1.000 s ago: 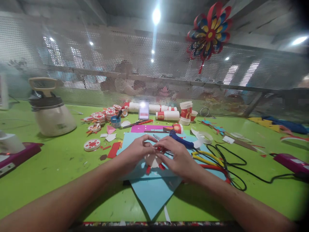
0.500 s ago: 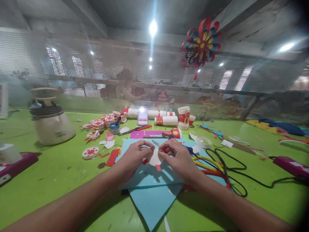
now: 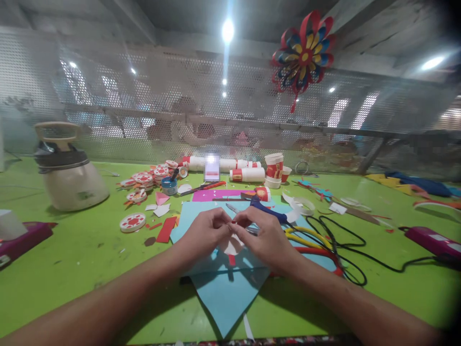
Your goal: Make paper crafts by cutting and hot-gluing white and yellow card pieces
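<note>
My left hand (image 3: 209,228) and my right hand (image 3: 264,233) meet over the light blue sheet (image 3: 223,307), fingertips pinched together. Between them they hold a small white paper piece (image 3: 231,246), its upper part covered by my fingers. A red tab (image 3: 231,260) sticks out at its lower edge, and a bit of red shows at the fingertips. Just beyond my right hand lie blue-handled scissors (image 3: 268,209). A silver pen-like tool (image 3: 232,208) rests on the sheet behind my fingers.
White discs with red dots (image 3: 133,223) lie to the left, near a blue jar (image 3: 169,186) and a large kettle (image 3: 70,168). Paper cups (image 3: 273,170) stand at the back. To the right are yellow and red handles (image 3: 309,238), a black cord (image 3: 355,247) and a purple power strip (image 3: 430,245).
My hands have come closer together, fingertips now touching. The white piece sits a little lower below them, its red tab pointing straight down. The view has tilted slightly downward.
</note>
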Demonstrator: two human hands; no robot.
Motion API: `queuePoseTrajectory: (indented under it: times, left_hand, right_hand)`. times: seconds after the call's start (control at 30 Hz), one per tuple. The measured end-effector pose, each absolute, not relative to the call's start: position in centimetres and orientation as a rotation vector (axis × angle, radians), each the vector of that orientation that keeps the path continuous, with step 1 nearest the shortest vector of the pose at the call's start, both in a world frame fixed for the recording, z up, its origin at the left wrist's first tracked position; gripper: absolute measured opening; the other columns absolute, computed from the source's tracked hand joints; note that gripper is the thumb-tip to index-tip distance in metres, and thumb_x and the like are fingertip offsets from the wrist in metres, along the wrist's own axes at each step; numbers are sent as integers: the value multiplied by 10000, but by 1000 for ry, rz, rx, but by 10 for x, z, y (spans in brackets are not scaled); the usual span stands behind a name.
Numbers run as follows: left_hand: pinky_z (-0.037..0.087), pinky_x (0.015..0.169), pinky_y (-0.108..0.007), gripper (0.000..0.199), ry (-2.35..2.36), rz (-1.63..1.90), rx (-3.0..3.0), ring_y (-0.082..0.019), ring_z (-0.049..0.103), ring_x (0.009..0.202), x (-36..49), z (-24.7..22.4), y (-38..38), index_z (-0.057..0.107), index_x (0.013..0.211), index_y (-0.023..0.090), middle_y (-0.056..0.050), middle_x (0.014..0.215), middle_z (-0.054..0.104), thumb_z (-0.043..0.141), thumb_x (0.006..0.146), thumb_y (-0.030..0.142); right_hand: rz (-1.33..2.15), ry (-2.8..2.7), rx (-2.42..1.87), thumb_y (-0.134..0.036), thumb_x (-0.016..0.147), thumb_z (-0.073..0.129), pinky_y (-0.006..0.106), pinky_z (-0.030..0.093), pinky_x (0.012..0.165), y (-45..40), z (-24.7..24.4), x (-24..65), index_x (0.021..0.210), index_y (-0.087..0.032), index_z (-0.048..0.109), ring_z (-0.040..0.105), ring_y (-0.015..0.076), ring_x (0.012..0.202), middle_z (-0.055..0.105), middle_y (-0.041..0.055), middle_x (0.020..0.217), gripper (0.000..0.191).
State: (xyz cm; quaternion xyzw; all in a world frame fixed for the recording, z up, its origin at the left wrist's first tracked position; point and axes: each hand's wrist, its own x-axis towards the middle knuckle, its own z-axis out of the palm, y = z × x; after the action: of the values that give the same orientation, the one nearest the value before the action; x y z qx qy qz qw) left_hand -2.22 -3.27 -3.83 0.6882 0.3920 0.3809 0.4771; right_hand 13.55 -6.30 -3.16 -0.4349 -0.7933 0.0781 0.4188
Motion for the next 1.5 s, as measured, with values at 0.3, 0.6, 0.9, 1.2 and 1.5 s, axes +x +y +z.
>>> queuePoseTrajectory:
  times: [0.3, 0.6, 0.9, 1.2, 1.5]
  left_hand:
    - [362, 514, -233, 129, 927, 882, 1617, -121, 516, 552, -20, -32, -39, 543, 694, 158, -14, 633, 607, 593, 721, 275]
    - [372, 502, -226, 173, 885, 880, 1607, -122, 540, 550, -19, -32, -41, 506, 705, 166, -5, 620, 603, 610, 720, 304]
    - [347, 429, -200, 269, 831, 853, 1567, -111, 517, 455, -18, -34, -43, 393, 888, 209, 42, 559, 594, 592, 751, 328]
    - [318, 442, -194, 313, 798, 828, 1598, -94, 468, 448, -19, -35, -41, 444, 980, 195, 74, 524, 522, 603, 744, 325]
    - [231, 434, -194, 218, 891, 881, 1360, -66, 339, 435, -23, -30, -37, 517, 881, 161, 96, 460, 386, 604, 683, 182]
  right_hand:
    - [400, -1866, -1104, -214, 813, 567, 256, 406, 579, -60, -29, 139, 652, -176, 608, 542, 140, 606, 610, 8, 634, 170]
    - [1201, -1478, -1038, -342, 713, 689, 247, 363, 518, -51, -29, 141, 650, -157, 581, 460, 95, 522, 532, -31, 569, 223]
    - [1640, -1276, -905, -253, 682, 738, 226, 355, 493, -47, -34, 147, 756, -156, 637, 454, 89, 544, 550, -10, 651, 158]
    - [1588, -1281, -976, -240, 644, 746, 207, 331, 456, -48, -32, 144, 838, -146, 635, 424, 57, 477, 551, -37, 631, 242]
    - [876, -1412, -951, -306, 771, 644, 319, 451, 677, -49, -18, 151, 808, -170, 632, 557, 139, 650, 595, -2, 678, 142]
